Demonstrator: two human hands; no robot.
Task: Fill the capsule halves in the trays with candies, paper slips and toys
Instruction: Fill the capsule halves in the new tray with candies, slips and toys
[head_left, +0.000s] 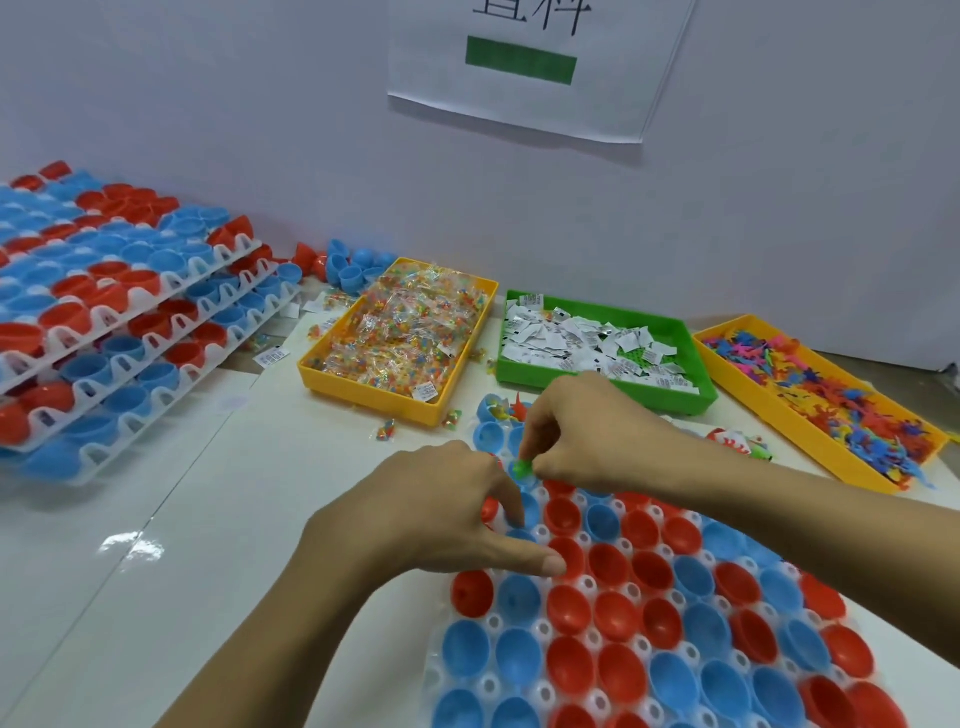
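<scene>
The near tray runs off the bottom edge; the hands hide its far cups.

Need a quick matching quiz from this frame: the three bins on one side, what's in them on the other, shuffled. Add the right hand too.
Things:
1. Left yellow bin
2. Green bin
3. Right yellow bin
4. Right hand

Contents or state:
A. Paper slips
B. Pinches a small green toy over the tray
C. Wrapped candies
D. Colourful plastic toys

Pairs: 1-C, 2-A, 3-D, 4-B
</scene>
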